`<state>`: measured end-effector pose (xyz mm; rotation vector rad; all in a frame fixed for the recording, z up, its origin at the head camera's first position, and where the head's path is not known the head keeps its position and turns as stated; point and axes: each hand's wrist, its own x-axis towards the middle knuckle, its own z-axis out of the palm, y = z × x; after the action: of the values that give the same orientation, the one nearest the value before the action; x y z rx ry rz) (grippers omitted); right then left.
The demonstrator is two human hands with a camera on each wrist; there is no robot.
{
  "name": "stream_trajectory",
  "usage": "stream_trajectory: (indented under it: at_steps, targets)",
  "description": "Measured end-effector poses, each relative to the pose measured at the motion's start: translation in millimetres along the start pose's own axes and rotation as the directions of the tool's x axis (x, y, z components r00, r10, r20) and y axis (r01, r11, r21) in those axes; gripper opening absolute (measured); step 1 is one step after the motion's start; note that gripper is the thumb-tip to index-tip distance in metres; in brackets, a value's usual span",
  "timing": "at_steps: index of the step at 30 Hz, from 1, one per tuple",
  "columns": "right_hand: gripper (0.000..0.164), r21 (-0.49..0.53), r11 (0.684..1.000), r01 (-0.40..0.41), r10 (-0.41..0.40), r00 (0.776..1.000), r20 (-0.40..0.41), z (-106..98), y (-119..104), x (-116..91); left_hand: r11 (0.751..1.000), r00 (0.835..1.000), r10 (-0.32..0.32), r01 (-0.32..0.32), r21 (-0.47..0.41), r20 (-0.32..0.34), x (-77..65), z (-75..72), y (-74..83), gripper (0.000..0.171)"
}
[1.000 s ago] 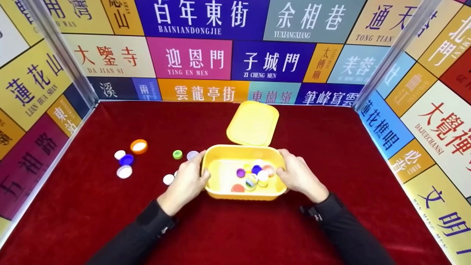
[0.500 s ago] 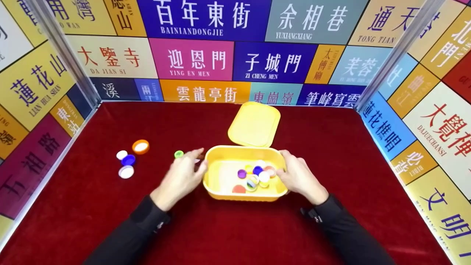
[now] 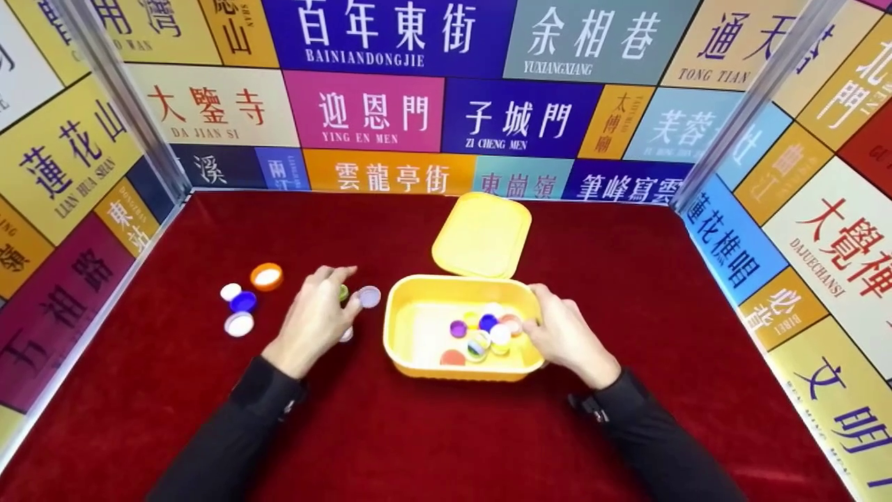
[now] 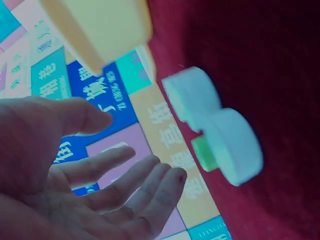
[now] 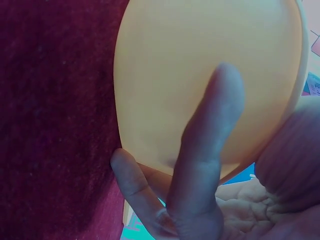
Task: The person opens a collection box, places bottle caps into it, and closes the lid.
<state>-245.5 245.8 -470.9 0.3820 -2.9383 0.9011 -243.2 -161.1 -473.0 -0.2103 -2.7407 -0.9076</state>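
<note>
Backdrop: panels [image 3: 373,111] printed with place names are ranged behind and beside the tabletop [image 3: 432,439], which is covered in dark red.
Yellow box [image 3: 418,321]: set near the middle of the tabletop, uncovered; mixed caps [image 3: 458,328] are gathered mostly toward its right half.
Yellow lid [image 3: 482,235]: laid just behind the box; whether they touch cannot be told.
Right hand [image 3: 568,331]: the box's right end is held in its grip.
Left hand [image 3: 313,321]: its grip is relaxed, fingers spread, nothing held; the lilac cap [image 3: 370,297] lies right by the thumb, contact unclear, while the green cap [image 3: 343,291] and a white cap [image 3: 346,335] are partly hidden.
Outer caps: orange [image 3: 267,277], blue [image 3: 243,302] and two pale ones are clustered farther left.
Change: the box's left end has been released and the left hand carried over to the loose caps.
Meaning: the box is judged to be steadied one-handed, with no nearby cap yet taken up.
</note>
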Motion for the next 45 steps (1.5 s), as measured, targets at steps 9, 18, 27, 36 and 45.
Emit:
stream_trajectory:
  at_steps: [9, 18, 27, 36, 45]
  targets:
    - [0.055, 0.001, 1.000, -0.010, 0.010, 1.000, 0.012, -1, -1, 0, 0.999, 0.993, -0.042, 0.039, 0.031, 0.108, 4.3, 3.9, -23.9, 0.050]
    - [0.056, -0.001, 1.000, 0.009, -0.009, 1.000, 0.006, -1, -1, -1, 0.997, 0.991, -0.048, 0.040, 0.062, 0.128, 5.7, -0.4, -28.6, 0.033]
    - [0.060, -0.010, 1.000, -0.014, 0.015, 1.000, 0.023, -1, -2, 0, 0.998, 0.991, -0.050, 0.043, 0.055, 0.126, 4.5, -0.1, -28.6, 0.028]
    - [0.057, 0.000, 1.000, -0.031, 0.031, 0.999, 0.019, -2, -3, 0, 0.997, 0.990, -0.055, 0.049, 0.056, 0.129, 5.0, -1.0, -27.3, 0.026]
    - [0.054, 0.001, 1.000, -0.025, 0.025, 1.000, 0.004, -1, -2, 0, 1.000, 0.999, 0.009, -0.010, 0.019, 0.047, 3.1, -7.5, -8.0, 0.026]
